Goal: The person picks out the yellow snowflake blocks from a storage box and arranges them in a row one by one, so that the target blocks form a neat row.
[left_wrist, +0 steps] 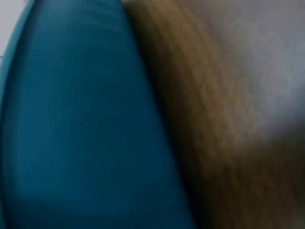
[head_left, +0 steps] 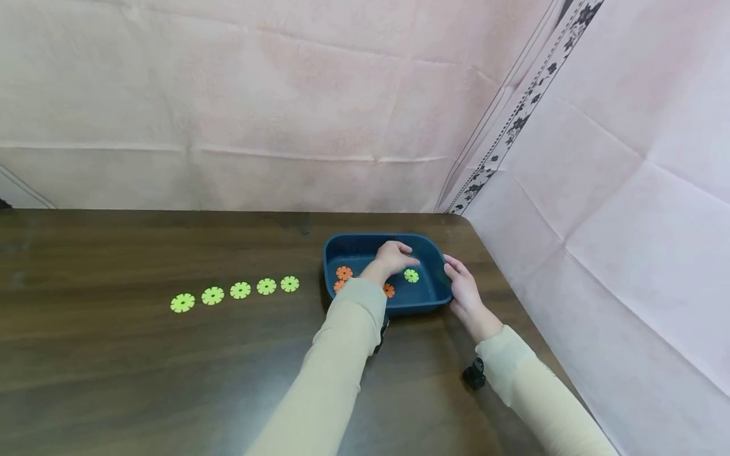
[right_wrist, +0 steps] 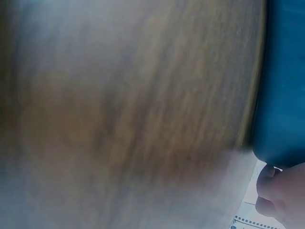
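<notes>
A dark blue plastic tray stands on the wooden table toward its right end. My left hand reaches over the near wall into it, thumb and forefinger apart and nothing visible between them. Just beyond the thumb, on the tray floor, lies a green notched disc. Several orange notched discs lie around the left wrist, partly covered by the arm. At the tray's right end my right hand grips the rim, thumb on top. Its curled fingers show at the tray's corner in the right wrist view.
Left of the tray, several green notched discs lie in a row on the table. Pale cloth hangs behind the table and along its right edge. Only the tray's blurred outer wall and wood fill the left wrist view.
</notes>
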`<state>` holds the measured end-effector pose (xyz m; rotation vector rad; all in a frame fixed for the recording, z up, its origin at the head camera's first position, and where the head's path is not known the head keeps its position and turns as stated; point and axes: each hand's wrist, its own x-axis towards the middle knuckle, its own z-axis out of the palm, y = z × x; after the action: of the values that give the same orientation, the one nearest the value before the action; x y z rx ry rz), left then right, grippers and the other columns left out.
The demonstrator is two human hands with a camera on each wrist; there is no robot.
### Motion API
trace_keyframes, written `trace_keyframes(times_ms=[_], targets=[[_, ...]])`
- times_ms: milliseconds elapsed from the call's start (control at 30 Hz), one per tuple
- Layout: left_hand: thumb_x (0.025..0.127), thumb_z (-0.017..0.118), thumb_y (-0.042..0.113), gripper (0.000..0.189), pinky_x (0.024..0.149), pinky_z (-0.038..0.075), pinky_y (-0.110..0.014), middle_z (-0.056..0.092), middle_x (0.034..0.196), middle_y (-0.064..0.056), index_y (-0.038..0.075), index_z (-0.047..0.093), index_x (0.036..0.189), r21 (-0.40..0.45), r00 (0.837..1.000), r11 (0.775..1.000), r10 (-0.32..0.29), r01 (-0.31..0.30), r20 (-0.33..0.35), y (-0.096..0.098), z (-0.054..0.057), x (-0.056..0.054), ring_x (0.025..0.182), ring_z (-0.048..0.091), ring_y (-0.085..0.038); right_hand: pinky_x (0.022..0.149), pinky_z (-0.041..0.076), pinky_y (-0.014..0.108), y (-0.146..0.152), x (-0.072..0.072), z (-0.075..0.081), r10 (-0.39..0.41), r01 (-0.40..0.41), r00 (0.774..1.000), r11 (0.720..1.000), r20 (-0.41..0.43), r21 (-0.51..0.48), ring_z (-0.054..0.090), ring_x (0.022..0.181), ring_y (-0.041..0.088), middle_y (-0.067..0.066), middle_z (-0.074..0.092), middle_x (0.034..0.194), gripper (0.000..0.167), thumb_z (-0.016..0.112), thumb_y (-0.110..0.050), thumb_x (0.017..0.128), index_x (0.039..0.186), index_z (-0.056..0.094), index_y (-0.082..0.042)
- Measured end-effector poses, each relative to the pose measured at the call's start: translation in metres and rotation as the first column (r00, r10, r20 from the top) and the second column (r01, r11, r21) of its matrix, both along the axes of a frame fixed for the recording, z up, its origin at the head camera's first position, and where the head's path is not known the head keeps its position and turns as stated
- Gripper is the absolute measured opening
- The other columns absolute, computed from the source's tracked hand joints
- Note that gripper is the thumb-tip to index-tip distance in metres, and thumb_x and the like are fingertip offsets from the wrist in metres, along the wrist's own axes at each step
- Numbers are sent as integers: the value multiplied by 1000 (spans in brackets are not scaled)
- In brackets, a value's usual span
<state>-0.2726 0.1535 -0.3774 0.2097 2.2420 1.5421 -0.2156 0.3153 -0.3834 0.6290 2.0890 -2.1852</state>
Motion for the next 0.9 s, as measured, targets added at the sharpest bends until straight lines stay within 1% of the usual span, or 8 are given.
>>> trace_keyframes(times_ms=[200, 300, 400, 500, 633, 800, 833, 900], targets=[[86, 67, 19, 43, 104, 42, -32, 57, 129, -10, 6, 59, 126, -152, 990, 980, -133, 125, -39, 10, -10, 4, 122, 50, -23, 107, 36, 34, 0, -1, -8, 8, -7, 999, 1000, -35, 23, 40, 123, 21, 9, 34, 145, 44, 33, -21, 103, 145, 31, -9], [84, 67, 16, 41, 103, 42, -29, 59, 129, -7, 7, 60, 124, -289, 975, 943, -201, 166, -98, 15, -12, 4, 121, 51, -20, 104, 37, 32, 0, -2, -10, 3, -2, 999, 1000, -42, 28, 41, 120, 20, 8, 35, 143, 44, 32, -21, 103, 145, 32, -9], [87, 62, 14, 33, 98, 45, -27, 62, 125, -3, 9, 64, 120, -424, 952, 889, -260, 172, -159, 18, -13, 5, 115, 54, -17, 104, 36, 31, 1, -3, -10, -1, 2, 999, 999, -35, 33, 40, 119, 18, 7, 35, 143, 43, 32, -22, 103, 144, 32, -10], [91, 57, 14, 21, 88, 49, -28, 65, 114, -2, 11, 68, 109, -489, 945, 859, -272, 153, -180, 18, -11, 9, 103, 57, -16, 104, 35, 31, 1, -4, -10, 4, -2, 999, 999, -35, 47, 40, 119, 18, 8, 34, 144, 44, 33, -22, 103, 145, 32, -10], [95, 51, 15, 19, 74, 49, -26, 65, 96, -5, 7, 68, 94, -499, 953, 855, -256, 144, -164, 18, -7, 13, 86, 56, -18, 104, 35, 31, 1, -5, -10, 7, -5, 999, 998, -42, 55, 40, 119, 18, 8, 34, 144, 44, 33, -22, 103, 145, 32, -9], [96, 49, 15, 20, 71, 47, -25, 63, 93, -7, 5, 66, 92, -508, 953, 848, -262, 153, -151, 21, -7, 15, 81, 52, -18, 108, 33, 34, 2, -4, -10, 4, -2, 999, 999, -35, 53, 38, 123, 20, 9, 32, 148, 44, 33, -22, 103, 145, 31, -9], [95, 50, 15, 20, 68, 47, -24, 62, 89, -5, 7, 66, 87, -500, 952, 853, -260, 149, -161, 24, -15, 10, 78, 52, -17, 109, 32, 35, 2, -4, -10, 4, -2, 999, 999, -33, 54, 37, 124, 20, 9, 32, 148, 44, 33, -22, 103, 145, 31, -10], [95, 51, 14, 20, 69, 49, -24, 65, 91, -5, 7, 68, 87, -477, 954, 868, -249, 142, -170, 25, -16, 8, 80, 54, -16, 110, 32, 35, 2, -4, -10, 2, 0, 1000, 999, -32, 54, 37, 125, 20, 9, 31, 149, 44, 33, -22, 103, 145, 31, -10]])
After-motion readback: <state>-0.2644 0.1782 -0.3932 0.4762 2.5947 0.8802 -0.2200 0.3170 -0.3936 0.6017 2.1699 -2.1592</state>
